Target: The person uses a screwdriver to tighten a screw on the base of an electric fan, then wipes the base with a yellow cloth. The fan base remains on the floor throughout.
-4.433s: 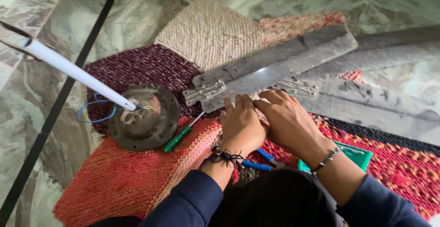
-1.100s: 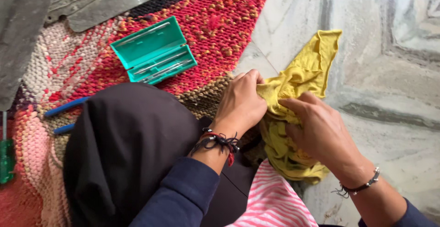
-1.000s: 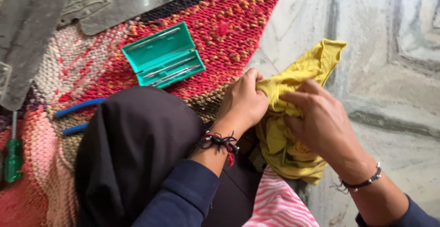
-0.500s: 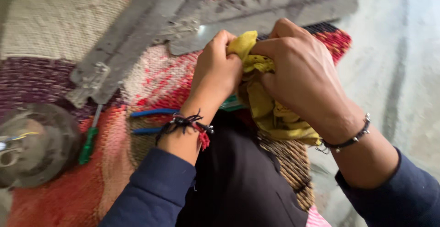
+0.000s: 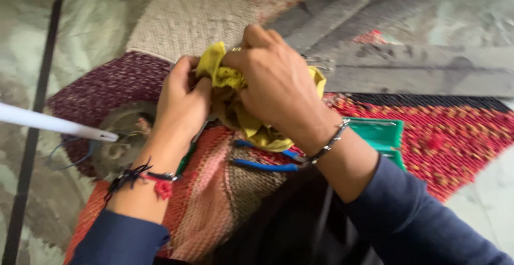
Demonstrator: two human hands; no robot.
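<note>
Both my hands hold a crumpled yellow cloth (image 5: 256,128) above a woven mat (image 5: 209,201). My left hand (image 5: 182,101), with a thread bracelet at the wrist, grips the cloth's left side. My right hand (image 5: 276,83), wearing a metal bracelet, closes over the cloth from the right. Grey metal fan blades (image 5: 407,67) lie on the mat just beyond my hands. The picture is blurred by motion.
A round fan motor (image 5: 115,147) with a white rod (image 5: 53,125) and blue wires sits at the left. Blue-handled pliers (image 5: 265,164) and a green-handled screwdriver (image 5: 186,160) lie under my hands. An open green case (image 5: 383,135) is at the right. Marble floor surrounds the mat.
The view has swung left from the marble floor back to the fan parts. Both hands have carried the yellow cloth over from the right, bunching it tighter above the mat.
</note>
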